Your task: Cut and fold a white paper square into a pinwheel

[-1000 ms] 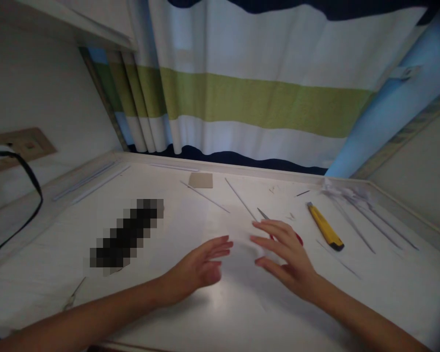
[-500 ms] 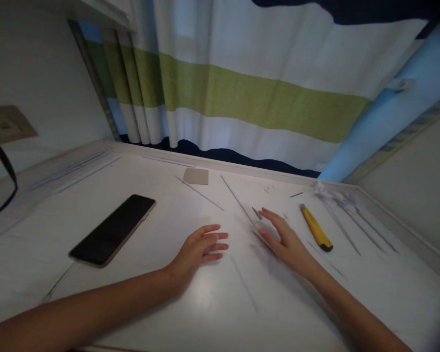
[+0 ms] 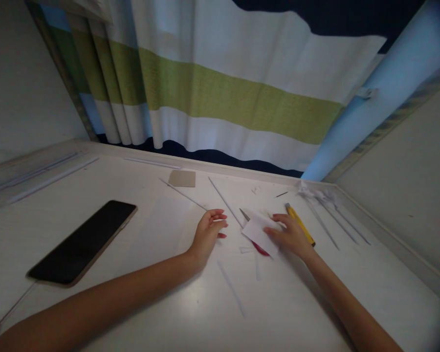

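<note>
My right hand (image 3: 291,238) pinches a small piece of white paper (image 3: 258,231) between thumb and fingers, just above the table. Partly under that paper lies a pair of scissors; the blade tip (image 3: 244,214) and a red handle (image 3: 260,249) show, the rest is covered. To the left, my left hand (image 3: 207,238) hovers with loosely bent fingers held apart and nothing in them. Between the hands, a thin white paper stick (image 3: 223,199) slants toward the scissors. Another thin stick (image 3: 183,193) ends near my left fingertips.
A black phone (image 3: 84,242) lies at left. Beyond my right hand is a yellow utility knife (image 3: 300,225), with several white paper sticks with crumpled tops (image 3: 324,217) further right. A grey card square (image 3: 182,178) lies near the back edge. Small paper strips (image 3: 231,288) lie in front.
My right hand has taken hold of the white paper, and the red scissors handle now shows beneath. My left hand has come nearer to it. The view has shifted right.
</note>
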Demonstrator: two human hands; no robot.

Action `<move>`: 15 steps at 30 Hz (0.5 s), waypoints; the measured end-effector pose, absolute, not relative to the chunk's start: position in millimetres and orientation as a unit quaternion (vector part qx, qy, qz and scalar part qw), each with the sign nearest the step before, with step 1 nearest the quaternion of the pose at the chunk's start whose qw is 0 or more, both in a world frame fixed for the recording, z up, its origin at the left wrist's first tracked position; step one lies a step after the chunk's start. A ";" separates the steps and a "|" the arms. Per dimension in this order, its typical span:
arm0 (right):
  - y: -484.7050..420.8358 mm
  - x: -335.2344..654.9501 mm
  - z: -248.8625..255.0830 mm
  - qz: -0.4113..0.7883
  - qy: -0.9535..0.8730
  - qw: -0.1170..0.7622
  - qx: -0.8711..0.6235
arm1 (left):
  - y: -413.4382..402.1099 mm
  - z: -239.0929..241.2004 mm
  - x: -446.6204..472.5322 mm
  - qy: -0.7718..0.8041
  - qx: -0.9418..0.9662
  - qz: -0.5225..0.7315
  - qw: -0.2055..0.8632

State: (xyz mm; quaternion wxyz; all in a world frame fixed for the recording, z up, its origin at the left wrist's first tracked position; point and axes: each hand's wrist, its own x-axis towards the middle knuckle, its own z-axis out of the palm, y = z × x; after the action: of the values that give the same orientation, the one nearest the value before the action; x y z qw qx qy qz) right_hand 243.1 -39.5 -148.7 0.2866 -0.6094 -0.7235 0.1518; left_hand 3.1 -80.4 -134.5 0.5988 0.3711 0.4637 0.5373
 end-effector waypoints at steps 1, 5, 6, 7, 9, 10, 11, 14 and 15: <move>-41.9 239.4 -143.1 0.173 -0.718 0.296 -0.606 | -79.3 -133.8 3.1 0.458 0.380 0.533 0.601; -54.5 213.2 -114.5 0.313 -0.712 0.302 -0.551 | -77.5 -127.5 -2.9 0.431 0.421 0.490 0.630; -56.6 204.5 -107.0 0.344 -0.709 0.305 -0.535 | -77.3 -125.4 -5.0 0.421 0.431 0.470 0.645; -57.6 195.5 -100.0 0.373 -0.704 0.310 -0.519 | -77.1 -123.2 -7.1 0.410 0.440 0.448 0.661; -55.7 178.6 -87.6 0.412 -0.692 0.331 -0.491 | -76.9 -118.5 -11.4 0.386 0.457 0.411 0.688; -53.0 171.1 -82.5 0.422 -0.686 0.349 -0.480 | -76.6 -116.1 -13.5 0.376 0.462 0.403 0.695; -49.6 164.6 -78.4 0.426 -0.676 0.372 -0.472 | -76.3 -113.6 -15.8 0.369 0.464 0.405 0.696; -39.3 150.5 -72.1 0.437 -0.615 0.469 -0.458 | -74.4 -105.7 -23.5 0.362 0.456 0.454 0.674; -36.9 147.5 -72.1 0.445 -0.592 0.495 -0.454 | -73.7 -103.2 -26.2 0.362 0.451 0.474 0.664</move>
State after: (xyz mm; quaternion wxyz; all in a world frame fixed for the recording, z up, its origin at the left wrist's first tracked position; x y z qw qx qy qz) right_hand 147.5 -36.9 -72.1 0.4953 -0.4543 -0.5921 0.4447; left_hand -26.2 -73.7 -103.2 0.6637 0.4514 0.3619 0.4740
